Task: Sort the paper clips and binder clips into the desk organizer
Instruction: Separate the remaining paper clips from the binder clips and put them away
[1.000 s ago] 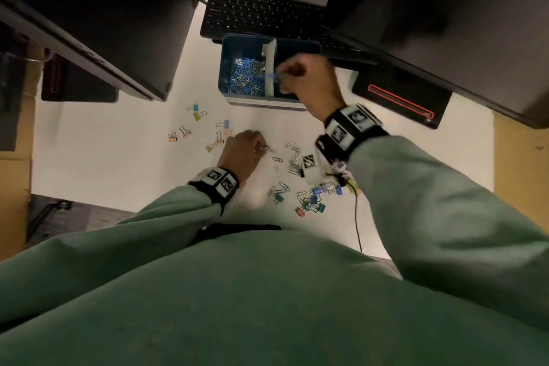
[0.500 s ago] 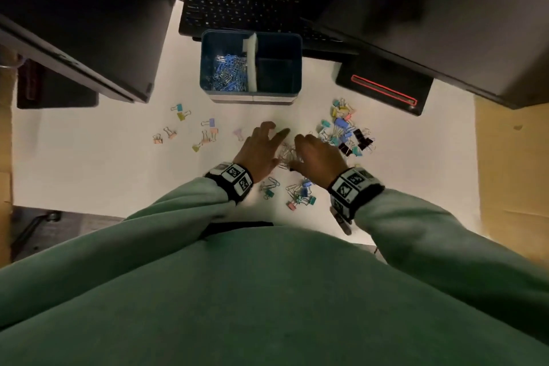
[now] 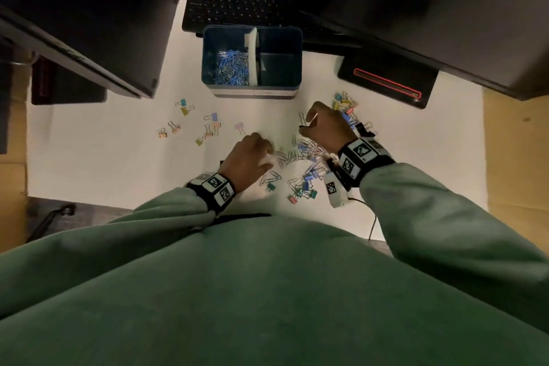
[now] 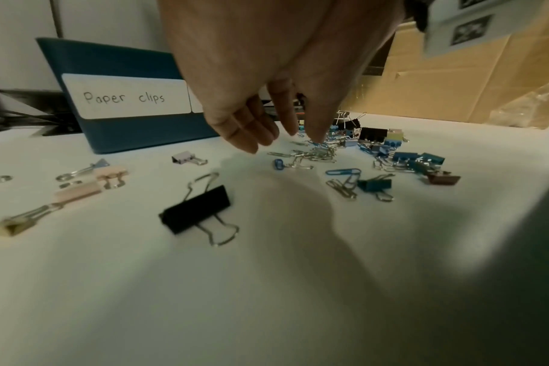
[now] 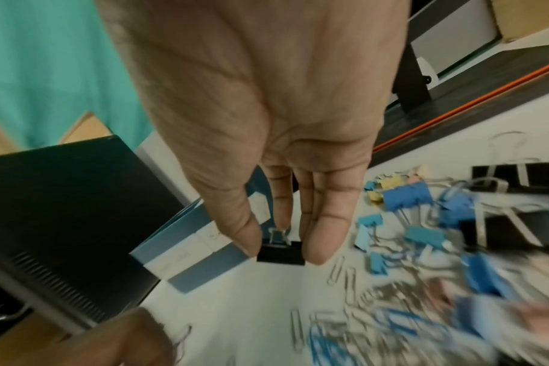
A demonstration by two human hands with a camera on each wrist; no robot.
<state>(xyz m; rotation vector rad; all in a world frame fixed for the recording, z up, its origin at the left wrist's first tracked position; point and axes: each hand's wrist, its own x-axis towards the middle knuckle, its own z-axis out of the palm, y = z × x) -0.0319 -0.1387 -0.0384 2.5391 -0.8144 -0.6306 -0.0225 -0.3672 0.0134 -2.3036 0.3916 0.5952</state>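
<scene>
The blue desk organizer [image 3: 252,93] stands mid-desk; its left compartment holds several paper clips [image 3: 230,67], its right one looks dark. Its front label reads "Paper clips" [image 4: 124,97]. My right hand [image 3: 309,125] is raised above the desk and pinches a black binder clip [image 5: 281,255] between thumb and fingers. My left hand [image 3: 261,154] hovers over the loose pile of paper clips [image 3: 300,153], fingers hanging down, the tips [image 4: 248,143] just above the pile [image 4: 314,153]. Coloured binder clips [image 3: 346,107] lie right of my right hand. More of them [image 3: 208,128] lie scattered to the left.
A black keyboard [image 3: 237,6] lies behind the organizer, with dark monitors [image 3: 89,9] on both sides. A black pad with a red line [image 3: 386,80] sits at right. A loose black binder clip [image 4: 198,210] lies near my left wrist. Cardboard [image 3: 517,157] borders the desk's right edge.
My right hand came back from the organizer to the pile, then lifted forward with a black binder clip pinched. My left hand stayed by the paper clips, its fingers now curled down over them.
</scene>
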